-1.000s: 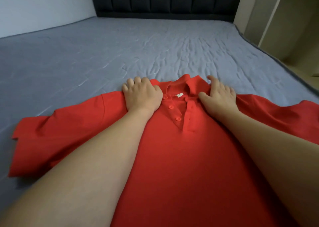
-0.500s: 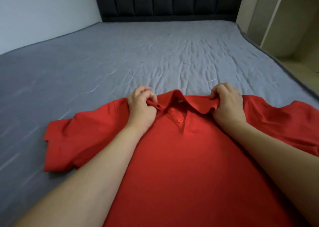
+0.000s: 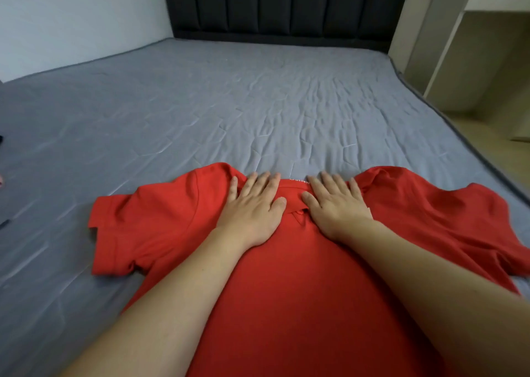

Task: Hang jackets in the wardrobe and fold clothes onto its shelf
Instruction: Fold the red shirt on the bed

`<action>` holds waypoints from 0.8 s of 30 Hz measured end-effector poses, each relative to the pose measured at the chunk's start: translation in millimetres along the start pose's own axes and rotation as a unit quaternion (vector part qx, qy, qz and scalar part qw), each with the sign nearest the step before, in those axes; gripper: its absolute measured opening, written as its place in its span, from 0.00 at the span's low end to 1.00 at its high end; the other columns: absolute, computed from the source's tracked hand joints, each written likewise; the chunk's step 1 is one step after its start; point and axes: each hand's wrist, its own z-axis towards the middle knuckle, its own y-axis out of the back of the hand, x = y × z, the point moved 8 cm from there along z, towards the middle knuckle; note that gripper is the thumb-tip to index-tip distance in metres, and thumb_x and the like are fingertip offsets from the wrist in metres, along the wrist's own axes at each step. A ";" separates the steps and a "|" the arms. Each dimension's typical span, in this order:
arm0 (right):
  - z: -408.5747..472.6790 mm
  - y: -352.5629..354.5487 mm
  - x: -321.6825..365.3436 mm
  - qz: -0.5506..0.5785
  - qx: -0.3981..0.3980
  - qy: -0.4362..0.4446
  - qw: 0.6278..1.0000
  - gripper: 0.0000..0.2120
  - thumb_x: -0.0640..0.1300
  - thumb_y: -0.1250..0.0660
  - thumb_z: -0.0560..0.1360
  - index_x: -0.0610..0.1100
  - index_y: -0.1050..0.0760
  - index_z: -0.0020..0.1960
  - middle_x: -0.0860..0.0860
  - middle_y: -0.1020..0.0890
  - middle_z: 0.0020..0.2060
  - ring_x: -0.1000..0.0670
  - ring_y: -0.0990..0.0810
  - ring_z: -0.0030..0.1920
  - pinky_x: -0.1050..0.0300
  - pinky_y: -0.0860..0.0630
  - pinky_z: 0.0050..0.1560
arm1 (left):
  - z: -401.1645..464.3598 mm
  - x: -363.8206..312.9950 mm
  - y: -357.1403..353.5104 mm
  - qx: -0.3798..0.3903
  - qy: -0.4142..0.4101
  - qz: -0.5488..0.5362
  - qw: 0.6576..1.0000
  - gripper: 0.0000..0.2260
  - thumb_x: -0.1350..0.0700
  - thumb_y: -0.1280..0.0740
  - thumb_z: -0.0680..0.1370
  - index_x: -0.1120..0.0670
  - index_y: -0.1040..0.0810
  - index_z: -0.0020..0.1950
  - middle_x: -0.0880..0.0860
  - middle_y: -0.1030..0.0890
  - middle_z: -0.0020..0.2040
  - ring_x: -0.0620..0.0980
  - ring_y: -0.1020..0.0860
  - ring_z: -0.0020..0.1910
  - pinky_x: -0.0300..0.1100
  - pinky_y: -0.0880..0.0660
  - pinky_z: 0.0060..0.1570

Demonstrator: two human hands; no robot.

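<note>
Nearest the camera, two bare forearms reach forward over the body of a red polo shirt (image 3: 301,290), which lies spread on the grey sheet of a bed (image 3: 200,104); the shirt's lower part runs out of the bottom of the frame. The left hand (image 3: 252,207) lies flat on the shirt just left of the collar, fingers straight and slightly spread, palm down, gripping nothing. The right hand (image 3: 335,204) lies flat in the same way just right of the collar, fingers straight, thumb pointing inward toward the left thumb; it too only presses on the cloth. Between the two thumbs a small strip of the placket shows. The fingertips of both hands reach the shirt's far edge at the neckline.

The left sleeve (image 3: 129,227) spreads out flat to the side, its cuff edge well short of the bed's left side, with bare sheet all round it. The right sleeve (image 3: 447,219) lies rumpled and comes near the bed's right edge (image 3: 459,135), which runs diagonally away with a dark piping line.

Beyond the collar the sheet stretches wide and wrinkled to a dark padded headboard (image 3: 286,3). A pale wall (image 3: 71,18) borders the bed on the left. To the right, past the bed's edge, stands beige furniture (image 3: 473,61) on a light floor.
</note>
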 end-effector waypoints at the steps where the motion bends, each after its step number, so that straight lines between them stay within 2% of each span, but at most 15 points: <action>1: 2.1 -12.3 -6.7 0.000 0.018 -0.017 1.000 0.29 0.63 0.60 0.78 0.57 0.52 0.78 0.49 0.52 0.79 0.48 0.57 0.78 0.44 0.64 0.75 | 4.1 5.5 -5.0 0.013 0.014 0.008 1.000 0.27 0.41 0.57 0.81 0.44 0.57 0.79 0.46 0.54 0.80 0.44 0.61 0.78 0.54 0.69 0.73; 5: 9.4 -23.7 -18.5 -0.012 0.015 -0.026 0.999 0.33 0.68 0.65 0.72 0.64 0.56 0.76 0.52 0.54 0.79 0.47 0.60 0.78 0.39 0.67 0.72 | 5.9 40.1 -1.1 0.038 0.093 0.045 0.994 0.30 0.36 0.60 0.79 0.45 0.57 0.79 0.47 0.59 0.80 0.46 0.64 0.77 0.56 0.72 0.70; 12: 0.6 -19.9 -18.5 -0.078 0.095 -0.086 0.989 0.30 0.68 0.64 0.74 0.65 0.63 0.75 0.52 0.61 0.78 0.46 0.63 0.77 0.30 0.67 0.68 | -62.5 131.4 34.7 0.047 0.176 0.072 0.981 0.30 0.35 0.60 0.80 0.46 0.58 0.80 0.50 0.61 0.80 0.49 0.63 0.78 0.51 0.66 0.75; 14: 0.6 -15.6 -15.6 -0.114 0.141 -0.120 0.976 0.30 0.68 0.63 0.75 0.64 0.64 0.75 0.50 0.61 0.78 0.45 0.63 0.77 0.30 0.67 0.69 | -91.0 148.1 46.8 0.010 0.181 0.067 0.981 0.30 0.36 0.59 0.80 0.45 0.56 0.80 0.51 0.57 0.80 0.50 0.60 0.78 0.51 0.64 0.75; 15: 2.5 -11.9 -11.6 -0.136 0.163 -0.135 0.968 0.29 0.67 0.61 0.77 0.63 0.62 0.76 0.49 0.60 0.78 0.45 0.62 0.77 0.31 0.66 0.70 | -105.2 152.4 55.6 -0.035 0.183 0.071 0.980 0.29 0.38 0.56 0.80 0.46 0.52 0.80 0.52 0.53 0.80 0.51 0.56 0.79 0.52 0.61 0.76; 17: 11.8 4.4 12.3 -0.134 0.180 -0.140 0.964 0.28 0.58 0.51 0.79 0.54 0.51 0.78 0.46 0.50 0.78 0.43 0.51 0.78 0.34 0.57 0.73 | -133.1 156.7 79.1 -0.161 0.210 0.051 0.963 0.28 0.43 0.45 0.80 0.51 0.40 0.78 0.57 0.41 0.78 0.57 0.43 0.76 0.56 0.49 0.74; 18: 20.0 13.7 35.2 -0.099 0.169 -0.116 0.974 0.26 0.50 0.44 0.78 0.48 0.41 0.75 0.44 0.41 0.76 0.43 0.42 0.75 0.38 0.48 0.73 | -145.5 160.4 89.3 -0.218 0.239 0.018 0.946 0.28 0.47 0.40 0.77 0.56 0.35 0.75 0.61 0.35 0.74 0.61 0.37 0.71 0.56 0.42 0.70; 19: 28.0 21.6 64.7 -0.045 0.154 -0.078 0.984 0.24 0.42 0.41 0.74 0.45 0.33 0.70 0.42 0.31 0.71 0.43 0.33 0.70 0.44 0.38 0.70 | -155.0 165.8 97.8 -0.263 0.270 -0.024 0.926 0.28 0.49 0.37 0.74 0.59 0.32 0.72 0.63 0.32 0.70 0.64 0.32 0.66 0.56 0.37 0.66; 20: 34.0 26.8 99.8 0.017 0.139 -0.037 0.989 0.23 0.37 0.39 0.72 0.44 0.28 0.66 0.42 0.25 0.65 0.43 0.27 0.65 0.51 0.31 0.63 | -161.0 173.8 102.7 -0.271 0.298 -0.074 0.912 0.28 0.51 0.35 0.72 0.61 0.32 0.70 0.64 0.29 0.66 0.65 0.30 0.62 0.55 0.34 0.63; 22: 38.1 31.0 161.5 0.114 0.125 0.020 0.985 0.24 0.34 0.38 0.72 0.44 0.27 0.67 0.44 0.23 0.63 0.43 0.25 0.61 0.58 0.30 0.54 | -160.3 189.0 101.9 -0.217 0.343 -0.158 0.900 0.27 0.51 0.33 0.71 0.62 0.32 0.66 0.65 0.26 0.61 0.65 0.27 0.59 0.52 0.30 0.57; 24: 43.4 20.6 221.3 0.135 0.164 0.077 0.974 0.26 0.34 0.36 0.72 0.43 0.30 0.70 0.45 0.24 0.63 0.45 0.25 0.62 0.59 0.29 0.57 | -159.7 208.3 98.7 -0.168 0.369 -0.267 0.874 0.24 0.48 0.31 0.68 0.61 0.26 0.58 0.63 0.20 0.54 0.62 0.21 0.53 0.49 0.26 0.48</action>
